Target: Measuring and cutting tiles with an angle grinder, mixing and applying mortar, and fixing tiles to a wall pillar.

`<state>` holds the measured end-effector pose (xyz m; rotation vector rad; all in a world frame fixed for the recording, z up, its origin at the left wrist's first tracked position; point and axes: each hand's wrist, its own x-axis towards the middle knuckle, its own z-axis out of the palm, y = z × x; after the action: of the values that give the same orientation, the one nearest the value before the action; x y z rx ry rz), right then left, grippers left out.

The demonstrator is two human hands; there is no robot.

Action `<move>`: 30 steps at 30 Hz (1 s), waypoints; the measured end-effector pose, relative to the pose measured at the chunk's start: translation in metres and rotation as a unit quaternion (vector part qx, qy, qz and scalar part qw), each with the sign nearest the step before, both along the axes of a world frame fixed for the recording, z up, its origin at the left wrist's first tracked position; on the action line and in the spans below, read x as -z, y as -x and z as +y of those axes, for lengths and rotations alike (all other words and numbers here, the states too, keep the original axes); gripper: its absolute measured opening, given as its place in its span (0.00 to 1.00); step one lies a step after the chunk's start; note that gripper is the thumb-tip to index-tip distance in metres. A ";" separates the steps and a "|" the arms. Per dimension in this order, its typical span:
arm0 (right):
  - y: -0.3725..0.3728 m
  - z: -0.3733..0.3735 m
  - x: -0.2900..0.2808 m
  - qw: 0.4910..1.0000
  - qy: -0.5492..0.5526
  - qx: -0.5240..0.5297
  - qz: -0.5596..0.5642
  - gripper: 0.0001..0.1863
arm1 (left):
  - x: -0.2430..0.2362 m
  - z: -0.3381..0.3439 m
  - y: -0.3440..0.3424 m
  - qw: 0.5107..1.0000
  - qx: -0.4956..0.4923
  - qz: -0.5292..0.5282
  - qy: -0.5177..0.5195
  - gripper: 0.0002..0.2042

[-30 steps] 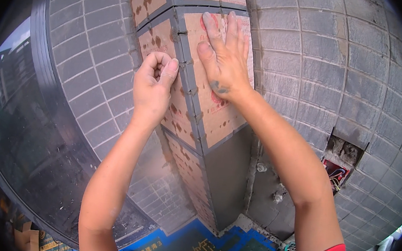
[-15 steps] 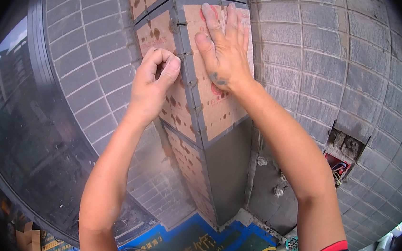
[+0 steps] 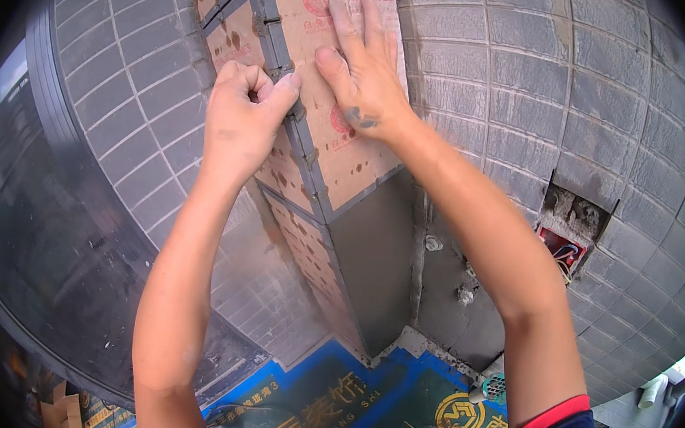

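Note:
A boxed-out corner column carries tiles faced with brown paper. My right hand (image 3: 368, 82) lies flat on the right-face tile (image 3: 355, 162), its fingers spread and pointing up. At the column's corner seam, my left hand (image 3: 245, 116) is closed, the thumb pressed toward the curled index finger. Whatever those fingers pinch, if anything, is hidden. Small dark spacer-like pieces (image 3: 311, 158) sit along the vertical seam. The left-face tile (image 3: 236, 37) shows brown damp spots and is partly behind my left hand. Grey smears mark my right wrist.
Below the papered tile is a bare dark grey face (image 3: 371, 257). Grey tiled walls (image 3: 526, 75) flank the column. A red electrical box (image 3: 561, 248) with loose wires sits in a wall cutout. Printed green-blue sheeting (image 3: 325, 416) covers the floor; a cardboard box (image 3: 63, 411) lies lower left.
The view has shifted, so the column appears further left and higher. My left hand has come closer over the corner seam. My right hand keeps its place flat on the tile.

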<state>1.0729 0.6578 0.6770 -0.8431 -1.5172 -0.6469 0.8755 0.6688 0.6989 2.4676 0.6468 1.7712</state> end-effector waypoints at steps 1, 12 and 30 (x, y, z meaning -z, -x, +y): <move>0.006 -0.001 0.016 0.999 0.011 -0.009 0.030 0.42 | -0.001 0.000 0.003 1.000 -0.006 -0.002 0.001 0.23; 0.018 0.011 0.075 0.992 -0.054 0.112 0.032 0.44 | 0.001 -0.003 0.003 1.000 -0.003 -0.005 -0.014 0.22; 0.014 0.015 0.086 0.992 -0.057 0.093 0.066 0.42 | 0.126 0.016 0.031 0.964 0.225 0.053 0.134 0.12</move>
<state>1.0590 0.6731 0.5909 -0.9287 -1.2805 -0.7920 0.8440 0.6850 0.5727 2.2974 0.2714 1.3003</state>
